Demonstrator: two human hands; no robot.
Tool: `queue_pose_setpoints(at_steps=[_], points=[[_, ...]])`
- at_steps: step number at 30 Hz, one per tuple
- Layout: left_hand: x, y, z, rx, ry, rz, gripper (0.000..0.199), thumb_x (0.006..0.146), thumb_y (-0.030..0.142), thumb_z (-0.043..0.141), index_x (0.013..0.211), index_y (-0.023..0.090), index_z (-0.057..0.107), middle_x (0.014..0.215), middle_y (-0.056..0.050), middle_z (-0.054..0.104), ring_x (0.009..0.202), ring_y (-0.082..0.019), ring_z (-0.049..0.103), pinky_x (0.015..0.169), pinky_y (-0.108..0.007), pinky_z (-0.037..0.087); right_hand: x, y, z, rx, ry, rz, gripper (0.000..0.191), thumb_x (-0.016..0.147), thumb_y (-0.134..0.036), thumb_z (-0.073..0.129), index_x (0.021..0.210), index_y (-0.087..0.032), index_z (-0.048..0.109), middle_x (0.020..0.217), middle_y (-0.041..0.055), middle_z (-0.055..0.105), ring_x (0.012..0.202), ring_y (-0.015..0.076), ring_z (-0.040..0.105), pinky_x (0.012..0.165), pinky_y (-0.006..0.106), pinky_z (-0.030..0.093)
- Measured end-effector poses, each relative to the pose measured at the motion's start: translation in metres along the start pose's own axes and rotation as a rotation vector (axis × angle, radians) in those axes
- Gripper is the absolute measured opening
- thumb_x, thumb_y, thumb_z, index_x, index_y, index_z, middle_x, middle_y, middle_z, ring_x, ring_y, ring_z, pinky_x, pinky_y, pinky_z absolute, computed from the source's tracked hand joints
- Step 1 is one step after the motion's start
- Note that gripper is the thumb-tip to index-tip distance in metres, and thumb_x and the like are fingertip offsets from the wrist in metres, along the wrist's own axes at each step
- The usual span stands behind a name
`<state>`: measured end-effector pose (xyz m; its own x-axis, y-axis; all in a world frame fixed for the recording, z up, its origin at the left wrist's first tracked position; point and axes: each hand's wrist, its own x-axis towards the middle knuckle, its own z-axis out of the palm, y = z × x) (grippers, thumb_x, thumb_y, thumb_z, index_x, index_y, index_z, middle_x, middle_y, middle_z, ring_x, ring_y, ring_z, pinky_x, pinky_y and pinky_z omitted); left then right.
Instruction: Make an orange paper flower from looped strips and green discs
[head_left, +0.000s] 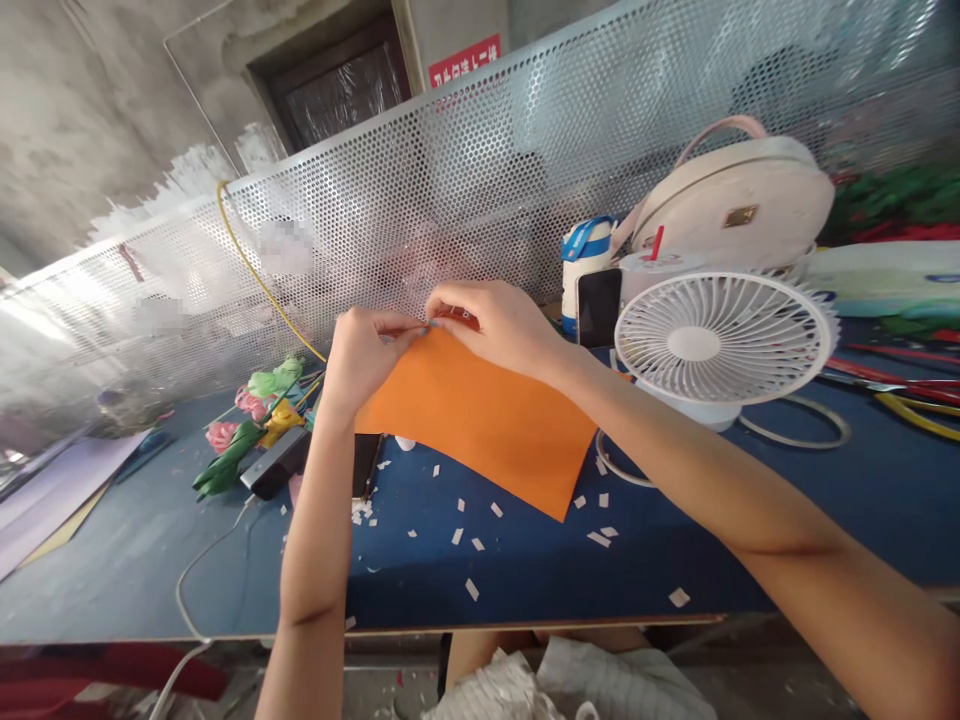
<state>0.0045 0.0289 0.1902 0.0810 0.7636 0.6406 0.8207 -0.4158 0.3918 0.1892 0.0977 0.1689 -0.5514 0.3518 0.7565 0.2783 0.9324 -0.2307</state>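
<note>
An orange sheet [480,410], which looks like paper or thin foam, hangs tilted above the blue table. My left hand [367,350] pinches its far edge between thumb and fingertips. Right beside it, my right hand [487,320] grips the same edge, thumb and forefinger closed, the other fingers curled. The two sets of fingertips nearly meet at the top of the sheet. Some small detail at the fingertips is too tiny to make out. Under the sheet's left end, a dark flat object [366,465] is partly covered.
White paper scraps [471,590] lie scattered on the blue table [420,590]. To the right stand a white fan [694,343], a phone [598,308], a bottle [586,265] and a bag [739,205]. Crepe-like flowers [259,410] and a black power strip [277,463] lie left. A perforated metal panel [390,200] rises behind.
</note>
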Motion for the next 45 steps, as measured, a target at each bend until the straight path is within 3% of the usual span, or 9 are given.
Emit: queue_pose_setpoints(at_steps=[9, 19, 26, 30, 37, 41, 45], points=[[-0.001, 0.007, 0.001, -0.026, 0.065, -0.046, 0.006, 0.071, 0.016, 0.076, 0.074, 0.02, 0.08, 0.074, -0.004, 0.078, 0.071, -0.02, 0.072, 0.071, -0.031, 0.057, 0.001, -0.003, -0.002, 0.019, -0.027, 0.016, 0.007, 0.091, -0.017, 0.055, 0.091, -0.02, 0.061, 0.085, 0.0005, 0.067, 0.077, 0.0138, 0.057, 0.068, 0.026, 0.033], [0.001, 0.0, 0.001, 0.051, -0.142, 0.014, 0.019, 0.084, 0.021, 0.062, 0.084, 0.023, 0.08, 0.085, 0.0, 0.079, 0.081, -0.019, 0.071, 0.08, -0.032, 0.055, 0.001, -0.003, 0.0, -0.102, -0.015, 0.042, 0.007, 0.091, -0.017, 0.056, 0.089, -0.02, 0.063, 0.082, 0.0002, 0.066, 0.074, 0.0144, 0.054, 0.064, 0.026, 0.029], [-0.001, 0.004, 0.0, 0.007, -0.023, -0.047, 0.014, 0.077, 0.018, 0.069, 0.081, 0.022, 0.081, 0.078, -0.003, 0.08, 0.072, -0.021, 0.071, 0.068, -0.032, 0.056, -0.001, -0.005, -0.003, -0.062, -0.003, 0.019, 0.005, 0.088, -0.019, 0.061, 0.085, -0.02, 0.064, 0.081, -0.0006, 0.067, 0.074, 0.0136, 0.054, 0.063, 0.026, 0.029], [-0.001, 0.006, -0.001, -0.025, 0.033, -0.062, 0.011, 0.073, 0.014, 0.072, 0.076, 0.02, 0.08, 0.076, -0.004, 0.079, 0.073, -0.02, 0.072, 0.07, -0.031, 0.057, -0.001, -0.005, -0.005, -0.038, -0.004, 0.025, 0.006, 0.089, -0.02, 0.06, 0.085, -0.02, 0.065, 0.083, -0.0006, 0.068, 0.075, 0.0134, 0.055, 0.063, 0.026, 0.029], [0.001, 0.005, 0.001, -0.028, -0.007, -0.024, 0.01, 0.074, 0.013, 0.074, 0.077, 0.021, 0.079, 0.076, -0.002, 0.078, 0.074, -0.018, 0.071, 0.076, -0.031, 0.056, 0.001, -0.005, -0.003, -0.075, -0.006, 0.029, 0.009, 0.091, -0.018, 0.058, 0.085, -0.02, 0.065, 0.084, 0.0006, 0.067, 0.076, 0.0142, 0.055, 0.064, 0.026, 0.028], [0.0, 0.007, 0.001, -0.026, 0.026, 0.02, 0.012, 0.074, 0.011, 0.073, 0.077, 0.022, 0.077, 0.081, -0.001, 0.077, 0.076, -0.017, 0.07, 0.077, -0.03, 0.056, 0.001, -0.005, -0.003, -0.101, -0.001, 0.038, 0.007, 0.09, -0.017, 0.059, 0.086, -0.019, 0.065, 0.085, 0.0004, 0.068, 0.076, 0.0137, 0.056, 0.062, 0.026, 0.028], [-0.002, 0.012, 0.0, -0.012, 0.041, 0.011, 0.013, 0.073, 0.009, 0.073, 0.075, 0.022, 0.077, 0.074, 0.0, 0.077, 0.072, -0.016, 0.07, 0.075, -0.028, 0.055, 0.001, -0.004, -0.003, -0.124, -0.002, 0.037, 0.006, 0.091, -0.019, 0.061, 0.086, -0.02, 0.065, 0.084, -0.0002, 0.068, 0.076, 0.0138, 0.056, 0.061, 0.026, 0.028]])
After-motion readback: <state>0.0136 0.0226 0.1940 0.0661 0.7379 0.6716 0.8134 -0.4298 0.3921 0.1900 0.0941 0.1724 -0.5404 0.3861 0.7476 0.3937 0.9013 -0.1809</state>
